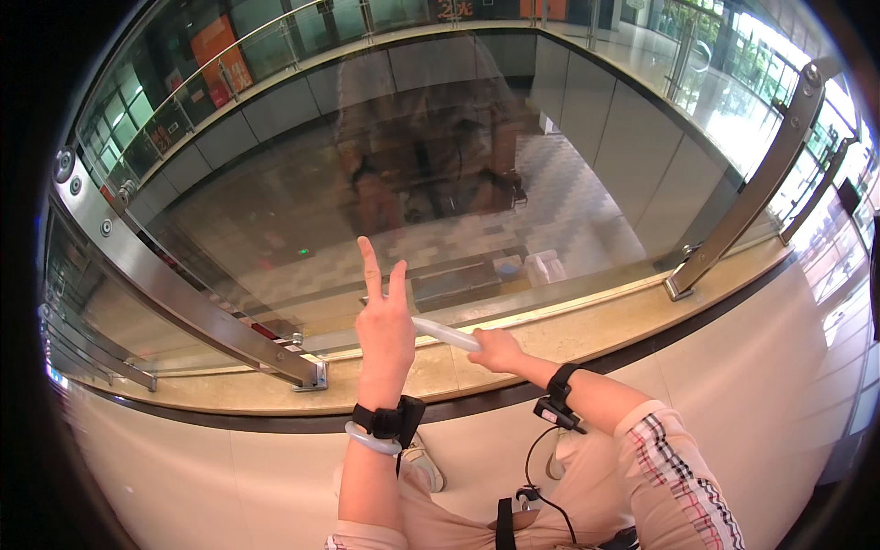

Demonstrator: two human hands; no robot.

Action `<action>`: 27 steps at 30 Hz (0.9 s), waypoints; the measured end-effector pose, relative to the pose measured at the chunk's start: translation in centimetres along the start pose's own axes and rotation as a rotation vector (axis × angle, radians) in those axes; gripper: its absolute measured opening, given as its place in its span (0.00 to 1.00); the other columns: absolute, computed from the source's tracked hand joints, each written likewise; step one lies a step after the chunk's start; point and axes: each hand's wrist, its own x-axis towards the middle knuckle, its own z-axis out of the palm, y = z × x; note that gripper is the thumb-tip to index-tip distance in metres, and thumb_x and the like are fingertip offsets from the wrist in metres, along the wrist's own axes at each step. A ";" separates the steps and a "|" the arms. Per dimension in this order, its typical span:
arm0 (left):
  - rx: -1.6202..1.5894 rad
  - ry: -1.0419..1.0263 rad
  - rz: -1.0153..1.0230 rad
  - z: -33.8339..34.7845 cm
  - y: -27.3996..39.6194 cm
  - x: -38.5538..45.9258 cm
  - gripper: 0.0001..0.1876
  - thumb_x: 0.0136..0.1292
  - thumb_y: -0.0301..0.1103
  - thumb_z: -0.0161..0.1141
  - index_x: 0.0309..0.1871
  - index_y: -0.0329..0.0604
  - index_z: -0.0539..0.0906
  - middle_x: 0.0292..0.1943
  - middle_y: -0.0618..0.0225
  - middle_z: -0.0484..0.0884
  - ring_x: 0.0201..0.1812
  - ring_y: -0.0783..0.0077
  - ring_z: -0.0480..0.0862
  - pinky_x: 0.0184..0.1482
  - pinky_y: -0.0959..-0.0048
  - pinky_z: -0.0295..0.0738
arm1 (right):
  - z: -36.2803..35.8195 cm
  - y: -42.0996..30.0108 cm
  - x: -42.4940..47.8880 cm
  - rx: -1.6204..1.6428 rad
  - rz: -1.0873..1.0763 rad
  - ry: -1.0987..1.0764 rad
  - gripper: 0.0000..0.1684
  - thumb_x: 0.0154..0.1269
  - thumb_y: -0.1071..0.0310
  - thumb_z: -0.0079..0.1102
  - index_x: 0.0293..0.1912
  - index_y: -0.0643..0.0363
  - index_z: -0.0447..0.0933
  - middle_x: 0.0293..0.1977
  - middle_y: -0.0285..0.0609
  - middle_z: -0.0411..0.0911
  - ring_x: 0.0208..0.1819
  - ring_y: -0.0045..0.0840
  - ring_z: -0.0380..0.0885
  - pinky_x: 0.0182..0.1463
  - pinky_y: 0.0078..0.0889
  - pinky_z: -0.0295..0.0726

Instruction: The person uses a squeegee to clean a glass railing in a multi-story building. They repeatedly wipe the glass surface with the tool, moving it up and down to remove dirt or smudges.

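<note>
My right hand is closed around the near end of a whitish translucent rod. From there the rod runs left and passes behind my left hand. Two fingers of that hand point up, spread apart, with the back of the hand towards me. Its other fingers are hidden, so whether they grip the rod cannot be seen. A small grey tip shows just left of the raised fingers. Both hands are in front of a clear glass railing panel, above its stone ledge.
Steel posts stand at left and right. Through the glass, a lower tiled floor shows, crossed by reflections. Black straps with small devices circle both wrists; a cable hangs from the right one. Pale floor tiles lie underfoot.
</note>
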 end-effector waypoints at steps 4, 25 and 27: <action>0.007 -0.014 0.022 -0.3 -0.1 0.0 0.25 0.52 0.11 0.52 0.55 0.39 0.78 0.78 0.54 0.49 0.31 0.50 0.84 0.29 0.64 0.79 | -1.6 3.0 0.4 -0.102 0.073 0.019 0.25 0.51 0.49 0.66 0.41 0.60 0.80 0.37 0.54 0.83 0.43 0.46 0.82 0.47 0.48 0.79; -0.003 -0.023 0.006 0.0 0.3 0.1 0.25 0.49 0.10 0.53 0.51 0.41 0.81 0.78 0.52 0.46 0.32 0.49 0.85 0.30 0.63 0.79 | 2.1 -2.8 1.2 -0.005 0.018 0.031 0.27 0.55 0.46 0.63 0.44 0.60 0.80 0.38 0.54 0.83 0.42 0.47 0.82 0.48 0.49 0.78; 0.010 -0.012 0.017 0.0 -0.1 0.0 0.25 0.49 0.10 0.53 0.51 0.41 0.81 0.78 0.51 0.46 0.31 0.50 0.84 0.29 0.64 0.79 | -0.7 -0.1 1.1 -0.088 0.124 0.024 0.27 0.52 0.45 0.64 0.41 0.58 0.82 0.38 0.52 0.83 0.42 0.46 0.82 0.47 0.47 0.79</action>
